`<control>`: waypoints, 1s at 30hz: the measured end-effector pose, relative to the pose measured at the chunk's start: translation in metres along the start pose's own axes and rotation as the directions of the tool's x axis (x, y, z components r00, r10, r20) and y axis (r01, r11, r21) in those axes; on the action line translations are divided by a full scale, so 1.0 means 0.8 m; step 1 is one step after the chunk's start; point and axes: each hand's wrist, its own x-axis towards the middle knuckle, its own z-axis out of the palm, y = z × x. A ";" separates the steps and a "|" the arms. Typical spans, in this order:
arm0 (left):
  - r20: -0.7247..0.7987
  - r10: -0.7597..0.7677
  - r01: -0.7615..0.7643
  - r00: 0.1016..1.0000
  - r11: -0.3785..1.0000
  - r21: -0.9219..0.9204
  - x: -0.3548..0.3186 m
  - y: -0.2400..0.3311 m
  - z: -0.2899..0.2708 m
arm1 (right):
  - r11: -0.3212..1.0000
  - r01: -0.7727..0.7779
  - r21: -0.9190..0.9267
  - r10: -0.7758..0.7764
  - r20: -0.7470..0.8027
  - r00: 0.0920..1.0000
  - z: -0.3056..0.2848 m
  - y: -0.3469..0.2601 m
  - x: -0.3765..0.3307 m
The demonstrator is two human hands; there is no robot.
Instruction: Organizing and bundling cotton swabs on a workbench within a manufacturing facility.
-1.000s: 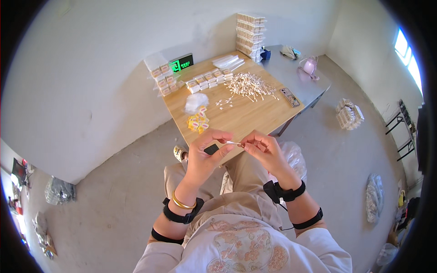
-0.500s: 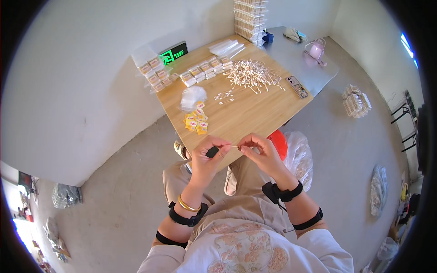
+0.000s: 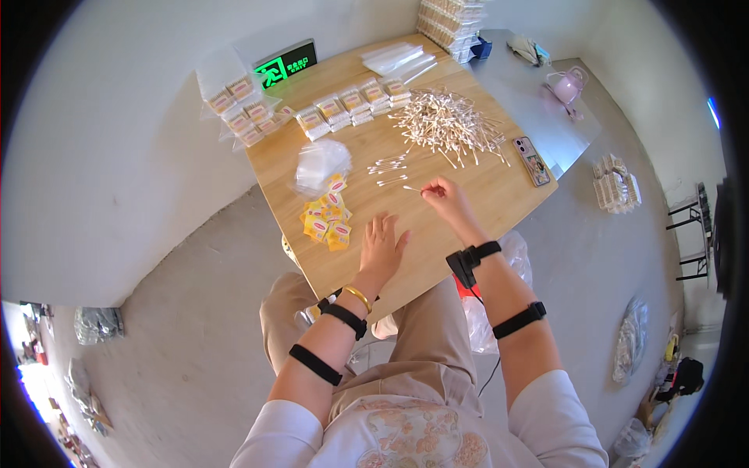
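Note:
My right hand [image 3: 446, 201] is closed in a pinch on a cotton swab [image 3: 411, 188], whose white tip points left over the table. Just left of it lies a small group of loose cotton swabs [image 3: 388, 165], roughly lined up. Beyond is a large heap of cotton swabs [image 3: 449, 125]. My left hand [image 3: 381, 249] rests flat on the wood near the front edge, fingers spread, holding nothing. Beside its fingertips are several yellow-and-white printed cards [image 3: 326, 222], with a stack of clear plastic bags [image 3: 324, 165] behind them.
Packed swab bundles [image 3: 351, 107] stand in a row along the back, with more bagged packs [image 3: 242, 113] by a green exit sign [image 3: 285, 65]. A phone [image 3: 532, 161] lies at the table's right edge. A tall stack of packs [image 3: 450, 25] rises at the far corner.
Both hands were together at the table's front edge around a swab. Now they are apart: the right has moved forward with a swab, and the left has opened onto the table.

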 end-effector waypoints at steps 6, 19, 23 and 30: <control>-0.062 0.155 -0.119 0.986 0.912 0.391 0.021 -0.034 0.023 | 0.946 0.154 -0.284 -0.152 0.027 0.988 0.035 0.008 0.070; -0.019 0.112 -0.097 0.994 0.925 0.367 0.022 -0.040 0.020 | 0.745 0.364 -0.559 -0.367 0.112 0.923 0.053 0.009 0.103; -0.022 0.117 -0.101 0.993 0.923 0.370 0.023 -0.040 0.023 | 0.724 0.368 -0.583 -0.349 0.151 0.925 0.052 0.012 0.107; -0.029 0.123 -0.104 0.992 0.927 0.360 0.022 -0.041 0.023 | 0.687 0.410 -0.600 -0.364 0.205 0.909 0.057 0.011 0.106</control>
